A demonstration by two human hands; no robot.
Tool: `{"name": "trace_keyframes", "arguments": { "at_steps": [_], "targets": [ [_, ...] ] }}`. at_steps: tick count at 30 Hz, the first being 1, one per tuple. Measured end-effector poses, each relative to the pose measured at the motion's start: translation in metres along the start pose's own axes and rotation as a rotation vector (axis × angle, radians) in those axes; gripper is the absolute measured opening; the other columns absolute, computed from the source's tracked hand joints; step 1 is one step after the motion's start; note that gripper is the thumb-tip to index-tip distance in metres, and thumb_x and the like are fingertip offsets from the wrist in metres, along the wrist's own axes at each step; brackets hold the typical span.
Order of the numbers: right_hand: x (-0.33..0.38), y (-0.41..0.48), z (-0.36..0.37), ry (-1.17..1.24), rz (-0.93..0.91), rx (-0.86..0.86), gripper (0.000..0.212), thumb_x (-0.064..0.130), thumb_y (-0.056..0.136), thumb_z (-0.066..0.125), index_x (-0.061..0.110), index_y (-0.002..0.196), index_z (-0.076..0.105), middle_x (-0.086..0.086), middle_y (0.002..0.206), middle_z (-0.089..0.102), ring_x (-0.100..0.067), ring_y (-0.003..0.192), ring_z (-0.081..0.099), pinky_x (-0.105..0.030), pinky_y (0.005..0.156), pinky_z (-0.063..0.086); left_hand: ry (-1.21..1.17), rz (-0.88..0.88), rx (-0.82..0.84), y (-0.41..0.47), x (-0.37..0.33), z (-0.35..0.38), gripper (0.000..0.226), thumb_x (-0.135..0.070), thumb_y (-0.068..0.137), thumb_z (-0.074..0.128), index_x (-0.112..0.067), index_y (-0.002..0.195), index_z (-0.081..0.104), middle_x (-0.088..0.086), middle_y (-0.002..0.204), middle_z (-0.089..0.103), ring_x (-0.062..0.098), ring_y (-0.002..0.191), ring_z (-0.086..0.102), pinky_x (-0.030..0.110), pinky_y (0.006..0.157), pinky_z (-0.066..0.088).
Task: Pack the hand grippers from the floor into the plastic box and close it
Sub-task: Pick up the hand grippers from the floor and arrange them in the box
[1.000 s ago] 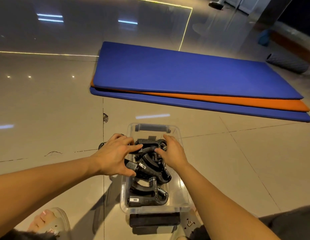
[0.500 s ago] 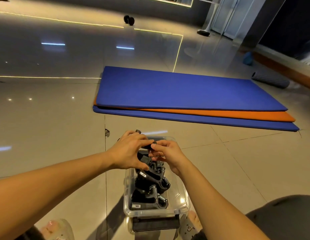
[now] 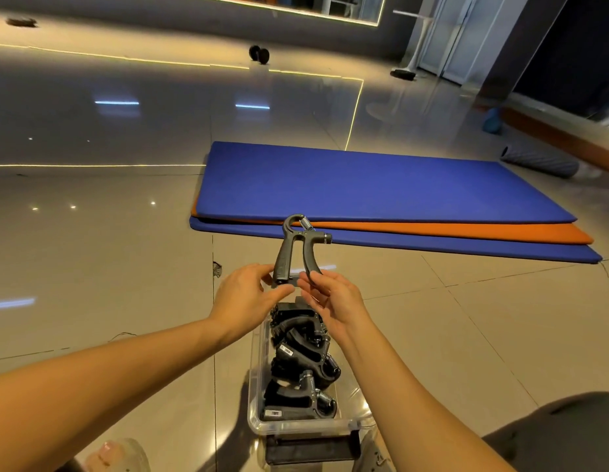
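left fingers: the left hand pinches the bottom end of the straight handle between thumb and fingertips, fingers only partly curled.
right fingers: the right hand has its fingertips curled round the tip of the curved handle, palm turned up and mostly open.
hand gripper: held upright in the air by both hands, spring end up, handle ends down, just above the far end of the box and touching nothing else.
handling, as a guess: hard plastic handles and a steel coil, so stiff, light enough for a fingertip hold, not fragile. the two handles will spring apart if squeezed and let go, and the smooth ends could slip from a pinch.
where to hold: probably best by one full handle in the palm, or at the neck under the spring, so it can be turned flat to nest.
plastic box: clear, open, on the floor below the forearms, with packed grippers lying overlapped along its length. space looks tight at the far end.
lid: none on the box; a dark piece at its near end may be it, i cannot tell.
mats: blue and orange, stacked beyond the box.
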State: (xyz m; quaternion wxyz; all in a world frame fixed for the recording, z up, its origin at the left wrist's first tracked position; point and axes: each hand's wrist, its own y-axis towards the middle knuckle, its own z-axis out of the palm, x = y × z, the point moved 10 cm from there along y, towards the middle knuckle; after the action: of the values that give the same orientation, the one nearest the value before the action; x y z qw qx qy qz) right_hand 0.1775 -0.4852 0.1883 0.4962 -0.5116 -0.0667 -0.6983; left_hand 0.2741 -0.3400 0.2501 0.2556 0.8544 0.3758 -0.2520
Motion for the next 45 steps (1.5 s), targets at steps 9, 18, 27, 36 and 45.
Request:
{"name": "trace_keyframes", "arguments": {
  "at_steps": [9, 18, 27, 36, 45],
  "targets": [
    [0.009, 0.000, 0.013, -0.333, -0.120, 0.040, 0.030, 0.017, 0.085, 0.079, 0.009, 0.110, 0.064, -0.008, 0.099, 0.078, -0.022, 0.100, 0.074, -0.047, 0.100, 0.051, -0.117, -0.016, -0.077, 0.013, -0.007, -0.021, 0.030, -0.039, 0.096, 0.064, -0.028, 0.123, 0.069, -0.015, 0.083, 0.067, 0.005, 0.067, 0.061, 0.023, 0.060, 0.048],
    [0.071, -0.009, -0.018, -0.727, -0.475, -0.217, 0.015, 0.028, 0.089, 0.073, 0.014, 0.090, 0.070, -0.003, 0.076, 0.074, -0.017, 0.075, 0.072, -0.042, 0.077, 0.062, -0.139, 0.035, 0.062, 0.036, -0.003, -0.026, 0.028, -0.026, 0.098, 0.063, -0.025, 0.126, 0.066, -0.007, 0.101, 0.067, 0.010, 0.090, 0.060, 0.026, 0.077, 0.052],
    [0.051, 0.003, 0.003, -1.425, -0.583, 0.119, 0.100, 0.049, 0.073, 0.084, 0.033, 0.156, 0.029, 0.012, 0.160, 0.030, -0.012, 0.144, 0.032, -0.038, 0.112, 0.036, -0.121, 0.013, 0.299, 0.032, 0.012, 0.003, 0.024, -0.026, 0.101, 0.058, -0.024, 0.124, 0.067, -0.008, 0.100, 0.067, 0.011, 0.095, 0.061, 0.030, 0.084, 0.051],
    [0.029, 0.000, 0.015, -1.572, -0.667, 0.205, 0.070, 0.044, 0.082, 0.078, 0.029, 0.144, 0.050, 0.010, 0.131, 0.056, -0.015, 0.122, 0.048, -0.041, 0.104, 0.044, -0.176, -0.005, 0.422, 0.026, 0.018, 0.022, 0.032, -0.021, 0.099, 0.062, -0.025, 0.131, 0.063, -0.013, 0.109, 0.067, 0.008, 0.103, 0.062, 0.027, 0.093, 0.050],
    [0.021, 0.027, -0.014, -1.679, -0.614, 0.131, 0.063, 0.045, 0.083, 0.077, 0.028, 0.139, 0.054, 0.009, 0.125, 0.060, -0.018, 0.120, 0.050, -0.041, 0.093, 0.050, 0.084, -0.009, 0.395, 0.029, 0.049, 0.039, 0.077, -0.052, 0.085, 0.072, -0.029, 0.151, 0.039, -0.003, 0.137, 0.055, 0.012, 0.114, 0.056, 0.034, 0.097, 0.051]
  ]
}}
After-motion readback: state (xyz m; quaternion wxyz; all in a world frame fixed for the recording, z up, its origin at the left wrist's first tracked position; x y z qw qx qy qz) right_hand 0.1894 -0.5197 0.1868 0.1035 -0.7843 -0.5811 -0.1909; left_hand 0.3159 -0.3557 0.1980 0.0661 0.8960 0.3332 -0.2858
